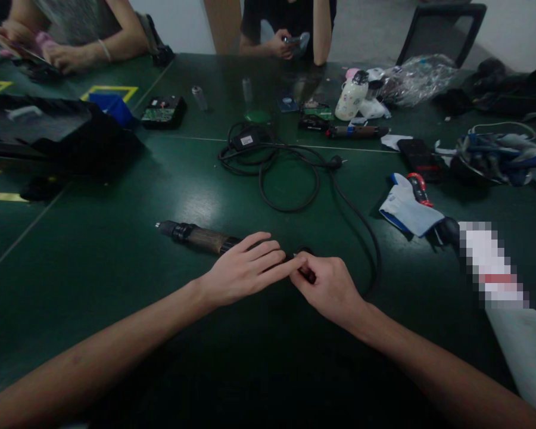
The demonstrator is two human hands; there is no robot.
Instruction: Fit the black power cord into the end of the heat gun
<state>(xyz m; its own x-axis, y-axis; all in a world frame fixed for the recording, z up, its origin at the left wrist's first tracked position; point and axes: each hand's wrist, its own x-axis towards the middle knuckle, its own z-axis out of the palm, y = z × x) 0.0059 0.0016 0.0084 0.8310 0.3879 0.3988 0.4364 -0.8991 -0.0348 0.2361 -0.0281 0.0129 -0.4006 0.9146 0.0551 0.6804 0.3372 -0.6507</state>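
- From the head view, I am seeing the electric screwdriver (205, 239) lying on the green table (116, 250), just ahead of my left hand (245, 265); its front half is showing, while its rear is disappearing beneath those fingers.
- My left hand is lying palm down, its fingers stretching rightward, loosely spread; its thumb is hiding, so I cannot tell whether it is gripping the tool.
- My right hand (330, 283) is meeting the left index fingertip, its own fingers curling inward around something dark; I cannot tell what it is gripping; black cable (377, 250) is curving down behind it.
- Both forearms are reaching inward from the lower corners.
- The screwdriver's nose is pointing left and slightly away from me; its long axis is slanting rightward, back toward my hands.
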